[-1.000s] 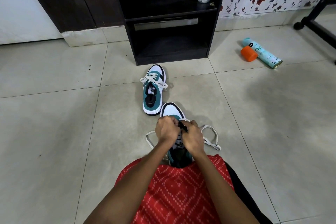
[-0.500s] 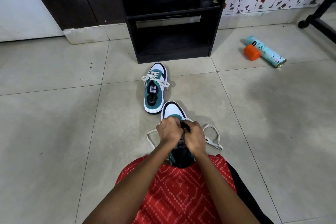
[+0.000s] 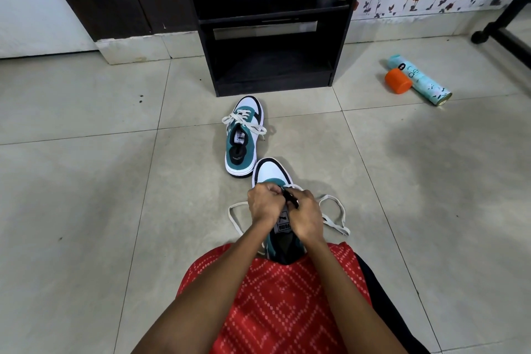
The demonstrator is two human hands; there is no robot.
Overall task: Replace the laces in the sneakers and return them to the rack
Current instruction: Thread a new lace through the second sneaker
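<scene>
Step in hand: lacing the near teal-and-white sneaker with the black-trimmed toe (image 3: 271, 174), which sits on the floor tile with its heel against the person's red patterned garment (image 3: 275, 304). Left hand (image 3: 263, 204) and right hand (image 3: 307, 217) are both curled, knuckles close together, fingertips pinching at the lower eyelets. It looks like they have the flat off-white lace (image 3: 334, 211), plus a small dark bit I can't identify. The lace is limp woven tape, with slack loops lying on the tile either side of the shoe. The far matching sneaker (image 3: 242, 138) is already laced with loose ends, just in front of the black wooden rack (image 3: 273, 66). Next move probably calls for a fine tip feed through a small eyelet, then an even pull so the tape lies untwisted. The glossy tile (image 3: 86, 181) is slick, so the shoe may slide unless braced.
</scene>
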